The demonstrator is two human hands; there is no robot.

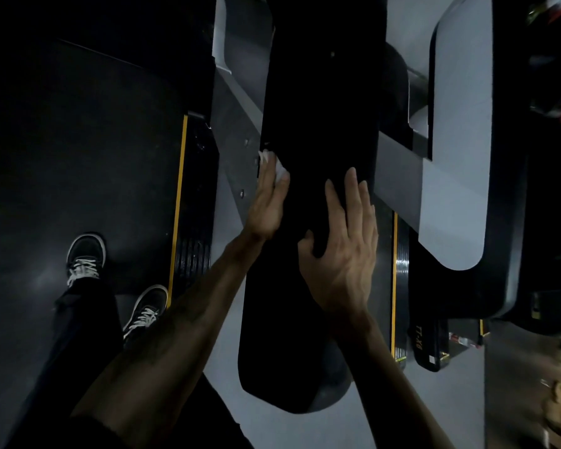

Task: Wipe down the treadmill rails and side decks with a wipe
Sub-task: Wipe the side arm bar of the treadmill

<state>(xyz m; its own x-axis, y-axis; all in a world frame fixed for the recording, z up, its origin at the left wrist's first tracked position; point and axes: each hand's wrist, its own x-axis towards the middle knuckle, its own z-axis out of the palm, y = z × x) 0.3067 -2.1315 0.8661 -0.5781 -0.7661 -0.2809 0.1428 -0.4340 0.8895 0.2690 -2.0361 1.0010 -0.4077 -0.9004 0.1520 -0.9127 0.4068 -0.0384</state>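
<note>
A long black padded treadmill rail [318,102] runs up the middle of the head view. My left hand [268,202] lies flat against the rail's left edge, fingers straight, pressing a crumpled white wipe [277,166] to it; the wipe shows past the fingertips. My right hand [344,247] rests on top of the rail a little nearer to me, fingers spread and straight, thumb hooked over the surface. A black side deck [195,205] with a yellow stripe lies left of the rail, beside the dark running belt [88,140].
My two dark sneakers [86,257] stand on the belt at lower left. To the right are a grey frame upright [399,163], a second black-and-grey rail [460,157] and another yellow-striped deck [399,286]. Cluttered objects sit at the far right edge.
</note>
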